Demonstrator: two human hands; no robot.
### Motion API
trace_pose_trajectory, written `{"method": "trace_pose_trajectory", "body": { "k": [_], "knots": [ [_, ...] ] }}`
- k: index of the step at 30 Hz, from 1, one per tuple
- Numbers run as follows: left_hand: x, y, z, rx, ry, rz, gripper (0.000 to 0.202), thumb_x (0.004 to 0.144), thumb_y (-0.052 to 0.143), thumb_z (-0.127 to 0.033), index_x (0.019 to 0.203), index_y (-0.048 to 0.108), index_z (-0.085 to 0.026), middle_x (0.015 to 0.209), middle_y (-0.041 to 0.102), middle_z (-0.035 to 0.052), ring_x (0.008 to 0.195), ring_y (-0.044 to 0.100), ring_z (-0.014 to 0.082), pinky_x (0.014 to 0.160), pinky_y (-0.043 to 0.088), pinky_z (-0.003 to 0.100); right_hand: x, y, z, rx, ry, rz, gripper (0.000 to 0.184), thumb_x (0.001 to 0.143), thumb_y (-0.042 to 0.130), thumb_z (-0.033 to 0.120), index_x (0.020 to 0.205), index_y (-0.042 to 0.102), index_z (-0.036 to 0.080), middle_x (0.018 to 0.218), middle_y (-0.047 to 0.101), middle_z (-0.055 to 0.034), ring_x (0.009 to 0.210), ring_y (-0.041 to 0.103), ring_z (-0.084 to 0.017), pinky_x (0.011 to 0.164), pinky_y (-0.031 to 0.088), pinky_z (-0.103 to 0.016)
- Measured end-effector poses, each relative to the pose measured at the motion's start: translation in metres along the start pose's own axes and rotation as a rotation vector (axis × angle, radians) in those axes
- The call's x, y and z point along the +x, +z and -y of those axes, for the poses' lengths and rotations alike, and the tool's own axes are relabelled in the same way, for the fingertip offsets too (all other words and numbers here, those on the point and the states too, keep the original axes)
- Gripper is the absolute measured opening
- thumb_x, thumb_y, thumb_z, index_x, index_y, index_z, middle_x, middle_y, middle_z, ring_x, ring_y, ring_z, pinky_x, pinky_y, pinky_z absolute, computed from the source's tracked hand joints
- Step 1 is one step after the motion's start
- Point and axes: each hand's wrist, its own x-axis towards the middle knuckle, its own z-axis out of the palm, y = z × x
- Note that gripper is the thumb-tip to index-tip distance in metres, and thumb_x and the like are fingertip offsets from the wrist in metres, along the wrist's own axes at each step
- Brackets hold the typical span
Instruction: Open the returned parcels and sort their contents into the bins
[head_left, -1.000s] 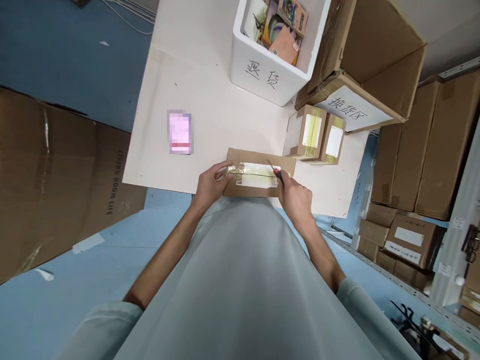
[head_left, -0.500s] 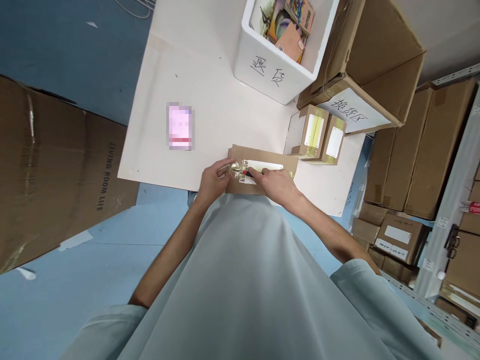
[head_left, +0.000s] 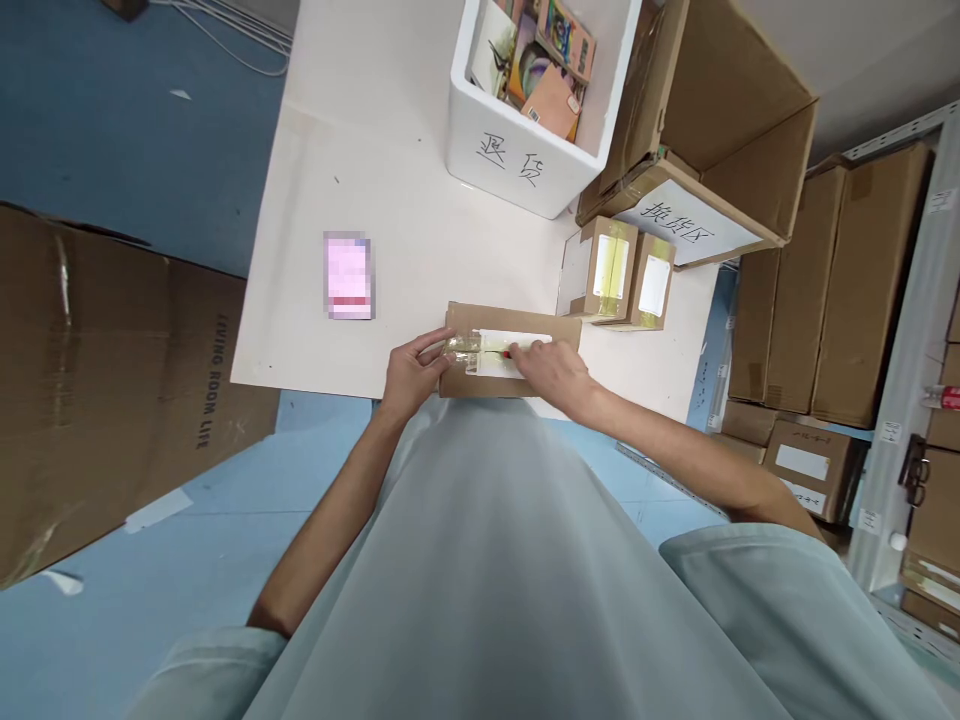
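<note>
A flat cardboard parcel (head_left: 536, 322) with a white label and a yellowish tape strip lies at the near edge of the white table (head_left: 390, 200). My left hand (head_left: 409, 370) grips the parcel's left end, fingers curled over the tape. My right hand (head_left: 551, 368) is closed round a small red-handled cutter (head_left: 508, 352), whose tip rests on the taped seam near the middle of the label.
Two small taped boxes (head_left: 626, 275) stand just behind the parcel to the right. A white foam bin (head_left: 517, 160) holding books sits at the back, beside a large open carton (head_left: 705, 110). A pink card (head_left: 348, 275) lies to the left. Stacked cartons fill the shelves on the right.
My right hand with the cutter has travelled left along the taped seam from the parcel's right end to near its middle. My left hand stays on the left end.
</note>
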Motion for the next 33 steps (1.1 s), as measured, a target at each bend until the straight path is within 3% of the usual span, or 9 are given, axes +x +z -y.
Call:
{"method": "trace_pose_trajectory", "body": {
  "k": [5,8,11,16,21,25,30,33],
  "knots": [
    [0.001,0.004,-0.002,0.02,-0.018,-0.028,0.068,0.07,0.096,-0.047,0.129,0.082,-0.017,0.142,0.077,0.0151,0.138,0.07,0.0431,0.123,0.054,0.06,-0.048,0.044,-0.066,-0.003,0.209,0.084,0.058,0.107,0.038,-0.002,0.159,0.055,0.019,0.115,0.079,-0.0221,0.099,0.08,-0.032,0.077,0.046,-0.036],
    [0.003,0.008,-0.002,0.029,-0.006,-0.041,0.069,0.069,0.097,-0.049,0.128,0.083,-0.016,0.141,0.077,0.0154,0.137,0.071,0.0432,0.122,0.055,0.059,-0.067,0.07,-0.09,0.075,0.281,0.057,0.053,0.108,0.041,0.002,0.154,0.059,0.022,0.114,0.079,-0.0217,0.097,0.08,-0.032,0.08,0.045,-0.038],
    [0.008,0.01,-0.001,0.058,0.006,-0.042,0.072,0.068,0.097,-0.052,0.129,0.082,-0.017,0.139,0.078,0.0156,0.134,0.072,0.0429,0.12,0.057,0.059,-0.065,0.093,-0.104,0.156,0.304,-0.02,0.047,0.111,0.041,0.006,0.149,0.063,0.022,0.118,0.078,-0.0214,0.1,0.078,-0.031,0.083,0.045,-0.037],
    [0.013,0.006,-0.002,0.085,-0.011,-0.022,0.076,0.066,0.099,-0.053,0.13,0.082,-0.017,0.14,0.077,0.0168,0.135,0.071,0.0425,0.122,0.055,0.06,-0.043,0.143,-0.126,0.29,0.243,-0.15,0.036,0.119,0.041,0.034,0.142,0.066,0.024,0.121,0.078,-0.0158,0.102,0.073,-0.028,0.083,0.046,-0.034],
    [0.01,0.0,-0.007,0.108,-0.07,-0.095,0.08,0.061,0.099,-0.046,0.133,0.08,-0.015,0.135,0.08,0.0167,0.132,0.073,0.0412,0.117,0.059,0.058,-0.022,0.193,-0.109,0.698,0.168,-0.453,0.038,0.117,0.038,0.037,0.139,0.066,0.022,0.127,0.079,-0.0123,0.106,0.073,-0.027,0.085,0.051,-0.032],
    [0.009,-0.02,-0.011,0.144,-0.069,-0.208,0.073,0.063,0.093,-0.039,0.131,0.081,-0.016,0.142,0.077,0.0165,0.128,0.074,0.0387,0.11,0.064,0.052,-0.01,0.209,-0.076,1.016,0.175,-0.652,0.044,0.116,0.037,0.051,0.136,0.065,0.023,0.123,0.08,-0.0113,0.099,0.074,-0.026,0.088,0.054,-0.033],
    [0.011,-0.06,-0.014,0.339,0.022,-0.316,0.056,0.074,0.086,-0.038,0.126,0.081,-0.019,0.137,0.078,0.0139,0.125,0.074,0.0336,0.112,0.062,0.05,0.01,0.214,-0.046,1.337,0.323,-0.668,0.043,0.114,0.038,0.056,0.136,0.061,0.027,0.124,0.08,-0.0087,0.099,0.076,-0.023,0.086,0.057,-0.032],
    [0.013,-0.079,-0.013,0.594,0.11,-0.335,0.046,0.083,0.076,-0.036,0.127,0.081,-0.021,0.135,0.075,0.0127,0.113,0.075,0.0283,0.106,0.064,0.046,0.026,0.209,-0.031,1.46,0.299,-0.641,0.043,0.112,0.04,0.057,0.133,0.061,0.027,0.123,0.078,-0.0077,0.099,0.075,-0.022,0.082,0.056,-0.031]
  ]
}}
